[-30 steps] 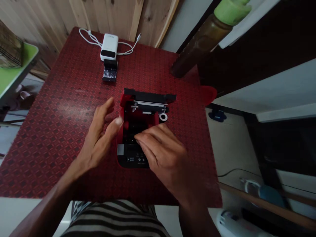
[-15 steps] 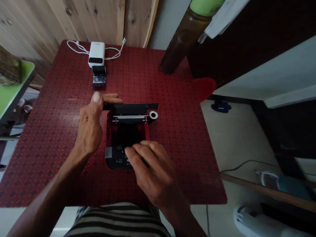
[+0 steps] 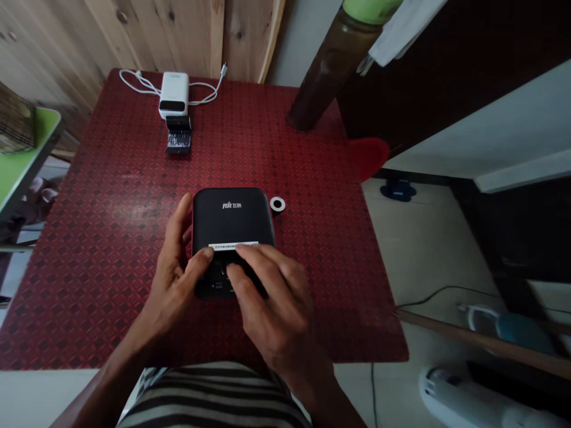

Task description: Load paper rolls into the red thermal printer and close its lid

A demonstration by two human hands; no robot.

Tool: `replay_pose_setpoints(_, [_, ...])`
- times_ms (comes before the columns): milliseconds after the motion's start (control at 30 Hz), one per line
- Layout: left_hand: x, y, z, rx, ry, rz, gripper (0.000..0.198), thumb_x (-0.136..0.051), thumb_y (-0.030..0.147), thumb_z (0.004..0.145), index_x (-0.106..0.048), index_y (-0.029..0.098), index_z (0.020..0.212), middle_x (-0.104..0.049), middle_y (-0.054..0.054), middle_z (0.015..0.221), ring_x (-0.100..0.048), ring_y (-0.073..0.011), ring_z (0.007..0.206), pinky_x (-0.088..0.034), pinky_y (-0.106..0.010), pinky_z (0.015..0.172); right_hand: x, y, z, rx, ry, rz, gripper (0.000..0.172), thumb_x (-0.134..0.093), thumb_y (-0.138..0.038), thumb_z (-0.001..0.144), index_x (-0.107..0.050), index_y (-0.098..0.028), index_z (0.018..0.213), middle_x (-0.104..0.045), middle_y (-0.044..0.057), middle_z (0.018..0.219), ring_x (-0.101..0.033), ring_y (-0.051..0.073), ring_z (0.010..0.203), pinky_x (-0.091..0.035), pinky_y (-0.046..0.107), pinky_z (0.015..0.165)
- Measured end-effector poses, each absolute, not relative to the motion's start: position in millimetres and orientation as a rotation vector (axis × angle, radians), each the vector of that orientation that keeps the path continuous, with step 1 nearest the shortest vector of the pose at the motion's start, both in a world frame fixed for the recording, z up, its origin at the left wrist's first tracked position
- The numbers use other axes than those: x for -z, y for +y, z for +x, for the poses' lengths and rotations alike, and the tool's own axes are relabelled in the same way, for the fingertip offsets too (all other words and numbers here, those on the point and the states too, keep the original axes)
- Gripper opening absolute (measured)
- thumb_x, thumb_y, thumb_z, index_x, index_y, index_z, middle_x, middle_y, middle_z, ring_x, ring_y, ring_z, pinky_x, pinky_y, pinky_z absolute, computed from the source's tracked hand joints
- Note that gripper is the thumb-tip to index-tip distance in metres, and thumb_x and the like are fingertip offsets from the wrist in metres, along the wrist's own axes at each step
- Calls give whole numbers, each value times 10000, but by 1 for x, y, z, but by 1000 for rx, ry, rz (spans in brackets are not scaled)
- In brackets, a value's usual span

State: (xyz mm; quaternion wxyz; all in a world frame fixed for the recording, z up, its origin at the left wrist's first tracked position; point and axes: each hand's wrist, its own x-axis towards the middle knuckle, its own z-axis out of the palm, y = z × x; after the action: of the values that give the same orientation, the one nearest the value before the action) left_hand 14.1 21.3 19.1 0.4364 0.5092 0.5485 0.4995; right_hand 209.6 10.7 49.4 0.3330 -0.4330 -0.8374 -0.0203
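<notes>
A small black label printer (image 3: pixel 232 223) with a red body lies in front of me, its lid down. A white printed strip (image 3: pixel 223 246) runs along the lid's front edge. My left hand (image 3: pixel 172 264) is closed around the printer's left side, with the thumb on top by the strip's left end. My right hand (image 3: pixel 272 291) is closed over the front right part, its fingertips on the lid edge and the front panel. Part of that panel is hidden under the right fingers. A small paper roll (image 3: pixel 277 204) stands against the printer's right side.
On the red patterned table (image 3: pixel 330 238), a white power bank (image 3: pixel 173 95) with a white cable and a black-and-silver folded piece (image 3: pixel 179 135) lie at the back left. A tall brown bottle (image 3: pixel 325 65) with a green cap stands at the back right. A red stool (image 3: pixel 369 158) is beyond the right edge.
The printer's lid was raised with the inside showing; now it is down. My left hand has come down and nearer from the lid's left edge to the printer's side. My right hand stays at the front.
</notes>
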Motion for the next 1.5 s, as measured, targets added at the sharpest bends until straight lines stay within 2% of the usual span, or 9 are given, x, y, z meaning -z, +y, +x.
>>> replay_pose_setpoints(100, [-20,20,14,-1236,1343,1191,813,-785,491,1093,-430,440,1823,-421,-6,1916,-356,-372,1798,-428,-556,1435,-49,13,209,-24,-2200,-1144,182,-633,-67,1139,-789,-155,1174,-863,150,1430,-800,284,1377,-614,443,1163])
replay_pose_setpoints(200, [-22,21,13,-1238,1320,1134,771,-812,473,1073,-511,422,1781,-415,6,1919,-326,-367,1811,-376,-558,1465,-52,15,210,-49,-2227,-1138,174,-657,-80,1139,-771,-129,1261,-870,142,1416,-810,271,1376,-624,429,1174])
replay_pose_setpoints(333, [-24,22,15,-1271,1291,1012,743,-853,398,1032,-588,425,1726,-486,24,1880,-344,-347,1806,-328,-563,1486,-56,17,210,-60,-2256,-1159,221,-673,-79,1131,-752,-100,1337,-878,135,1398,-822,257,1351,-633,416,1170])
replay_pose_setpoints(533, [-23,23,17,-1293,1292,976,739,-870,334,1001,-628,429,1692,-553,29,1834,-431,-339,1765,-424,-542,1440,-59,19,207,-44,-2270,-1171,210,-674,-95,1138,-767,-116,1326,-892,120,1363,-843,253,1309,-639,397,1168])
replay_pose_setpoints(700, [-20,22,14,-1278,1336,1077,740,-864,392,1027,-602,402,1719,-507,20,1867,-400,-335,1782,-382,-520,1464,-56,18,208,-83,-2242,-1151,219,-692,-91,1128,-749,-82,1339,-885,151,1368,-831,269,1335,-656,402,1160])
replay_pose_setpoints(833, [-20,9,8,-1209,1323,986,741,-879,466,1020,-612,406,1709,-559,-8,1830,-459,-388,1745,-469,-570,1408,-53,13,215,-124,-2178,-1151,248,-678,-80,1129,-730,-69,1371,-877,170,1361,-820,261,1342,-663,404,1173])
replay_pose_setpoints(1033, [-22,-8,-2,-1132,1284,955,728,-876,498,1009,-632,408,1689,-581,-32,1807,-471,-425,1727,-425,-633,1419,-39,3,234,-11,-2010,-1239,227,-723,-56,1095,-747,-93,1317,-873,179,1283,-820,234,1284,-674,387,1141])
replay_pose_setpoints(1200, [-22,-5,-3,-1131,1263,967,714,-866,465,1016,-632,408,1688,-593,-34,1795,-510,-432,1696,-480,-634,1376,-31,-5,236,-55,-1946,-1275,331,-705,-71,1105,-717,-144,1427,-866,151,1292,-839,227,1219,-710,385,1058])
replay_pose_setpoints(1500, [-19,-5,-3,-1154,1221,949,686,-852,415,1011,-657,443,1668,-681,-20,1706,-672,-430,1540,-604,-620,1259,-21,-11,232,-108,-1867,-1345,524,-668,-125,1117,-627,-231,1629,-856,130,1363,-847,273,1248,-734,424,1030])
